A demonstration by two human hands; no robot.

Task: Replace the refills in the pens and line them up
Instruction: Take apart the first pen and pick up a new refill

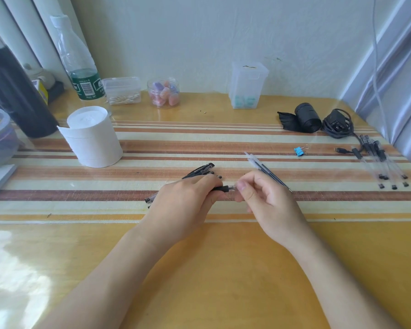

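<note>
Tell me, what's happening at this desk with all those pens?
A person is working on a pen with both bare hands. The left hand grips its black barrel, while the right hand pinches the clear tip end and also holds spare refills. More dark pens lie behind the left hand, and a group of clear pens lies at the far right of the striped mat.

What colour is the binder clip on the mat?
Light blue with silver wire handles; the binder clip shows in the head view, right of the hands.
</note>
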